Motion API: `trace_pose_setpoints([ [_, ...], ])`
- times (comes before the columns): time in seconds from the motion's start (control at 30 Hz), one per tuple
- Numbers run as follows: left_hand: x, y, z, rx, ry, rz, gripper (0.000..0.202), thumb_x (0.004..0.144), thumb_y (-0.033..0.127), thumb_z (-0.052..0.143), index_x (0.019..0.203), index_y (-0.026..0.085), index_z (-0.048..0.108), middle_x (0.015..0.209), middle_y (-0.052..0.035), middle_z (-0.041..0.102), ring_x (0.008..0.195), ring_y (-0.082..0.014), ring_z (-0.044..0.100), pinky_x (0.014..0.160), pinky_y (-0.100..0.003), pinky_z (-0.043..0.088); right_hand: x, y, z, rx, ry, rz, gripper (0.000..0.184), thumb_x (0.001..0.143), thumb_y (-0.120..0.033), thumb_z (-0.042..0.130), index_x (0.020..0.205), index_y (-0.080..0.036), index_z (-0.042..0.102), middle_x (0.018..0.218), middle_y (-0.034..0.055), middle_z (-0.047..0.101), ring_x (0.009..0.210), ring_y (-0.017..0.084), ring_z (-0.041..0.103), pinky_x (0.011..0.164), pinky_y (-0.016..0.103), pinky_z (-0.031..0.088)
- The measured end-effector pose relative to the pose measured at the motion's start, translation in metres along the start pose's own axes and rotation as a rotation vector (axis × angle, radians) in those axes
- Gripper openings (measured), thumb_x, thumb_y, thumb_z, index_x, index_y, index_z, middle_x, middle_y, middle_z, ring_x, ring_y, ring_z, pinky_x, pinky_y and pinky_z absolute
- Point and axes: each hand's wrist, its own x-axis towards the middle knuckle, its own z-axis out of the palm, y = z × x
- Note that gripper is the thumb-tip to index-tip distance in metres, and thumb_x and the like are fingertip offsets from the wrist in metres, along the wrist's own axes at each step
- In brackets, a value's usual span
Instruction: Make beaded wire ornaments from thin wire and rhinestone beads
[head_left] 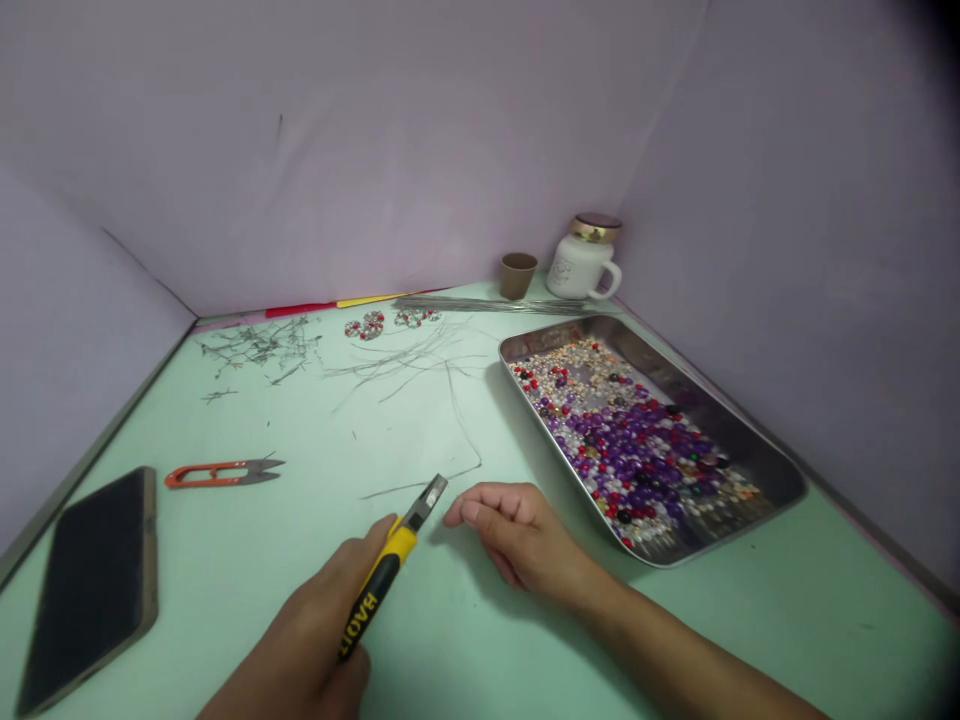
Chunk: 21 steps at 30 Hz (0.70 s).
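My left hand (319, 620) is wrapped round the yellow-and-black handle of a pair of pliers (380, 580), whose metal jaws point up and to the right. Close to the jaw tip is my right hand (517, 530), fingers curled and thumb pressed to the index finger. Whether anything thin is pinched there I cannot make out. Just beyond both hands a bent thin wire (424, 484) lies on the green tabletop (262, 550). To the right stands a metal tray (780, 490) of loose beads (645, 450), mostly purple, white and red.
Orange thread snips (217, 474) and a phone (90, 590) lie at left. Toward the back are wire scraps (262, 343), several beaded pieces (371, 325), loose wires (405, 360) and a wire bundle (495, 304). A brown cup (517, 276) and a lidded white mug (577, 265) stand by the wall.
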Motion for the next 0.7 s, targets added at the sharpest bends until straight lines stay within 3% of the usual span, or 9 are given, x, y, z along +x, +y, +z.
trace_pose_setpoints([
  [0.1,0.007,0.0,0.016,0.312,0.174,0.134,0.077,0.062,-0.001,0.035,0.134,0.022,0.019,0.115,-0.0109,0.048,0.1,-0.0252,0.049,0.081,-0.036,0.043,0.002,0.002,0.0,-0.027,0.055,-0.027,0.027,0.073,-0.038,0.051,0.072,-0.013,0.06,0.031,-0.0097,0.032,0.028,0.004,0.025,0.03,0.017,0.016],
  [0.23,0.015,0.007,0.033,0.744,0.343,0.164,0.066,0.066,-0.004,0.034,0.131,0.009,0.027,0.097,-0.0177,0.053,0.076,-0.0251,0.052,0.063,-0.038,0.043,0.004,0.006,0.0,-0.043,0.089,-0.03,0.025,0.074,-0.036,0.05,0.071,-0.014,0.061,0.031,-0.0093,0.031,0.028,0.005,0.024,0.03,0.017,0.016],
  [0.33,0.018,0.014,0.034,0.871,0.401,0.148,0.063,0.066,-0.004,0.035,0.128,0.006,0.031,0.096,-0.0195,0.054,0.073,-0.0256,0.051,0.059,-0.039,0.042,0.005,0.007,0.0,-0.014,0.105,-0.028,0.025,0.074,-0.037,0.051,0.072,-0.014,0.061,0.03,-0.0098,0.03,0.027,0.005,0.022,0.029,0.017,0.016],
  [0.43,0.014,0.017,0.027,0.718,0.397,0.186,0.073,0.061,-0.004,0.037,0.132,0.007,0.023,0.109,-0.0206,0.051,0.087,-0.0299,0.051,0.067,-0.042,0.043,0.005,0.005,0.0,0.042,0.123,-0.04,0.027,0.072,-0.04,0.053,0.073,-0.014,0.06,0.029,-0.0103,0.03,0.026,0.004,0.021,0.029,0.017,0.014],
  [0.53,0.002,0.017,0.016,0.354,0.231,0.189,0.085,0.055,-0.003,0.037,0.135,0.017,0.017,0.124,-0.0127,0.045,0.108,-0.0274,0.045,0.085,-0.039,0.042,0.005,0.004,-0.001,0.15,0.118,-0.071,0.028,0.071,-0.042,0.055,0.074,-0.014,0.058,0.028,-0.0107,0.031,0.025,0.004,0.02,0.028,0.017,0.013],
  [0.63,-0.005,0.015,0.007,-0.038,0.121,0.014,0.082,0.051,0.003,0.04,0.13,0.025,0.033,0.119,-0.0042,0.052,0.11,-0.0263,0.045,0.088,-0.034,0.041,0.004,0.004,-0.005,0.282,0.04,-0.067,0.029,0.071,-0.042,0.057,0.073,-0.014,0.057,0.027,-0.0112,0.032,0.024,0.003,0.018,0.027,0.016,0.013],
  [0.7,-0.003,0.014,0.005,-0.271,0.062,-0.158,0.076,0.049,0.006,0.042,0.123,0.024,0.044,0.105,-0.0034,0.061,0.099,-0.0279,0.054,0.081,-0.035,0.046,0.003,0.004,-0.007,0.354,-0.033,-0.044,0.026,0.071,-0.04,0.058,0.073,-0.013,0.058,0.027,-0.0115,0.031,0.024,0.003,0.017,0.027,0.016,0.014],
])
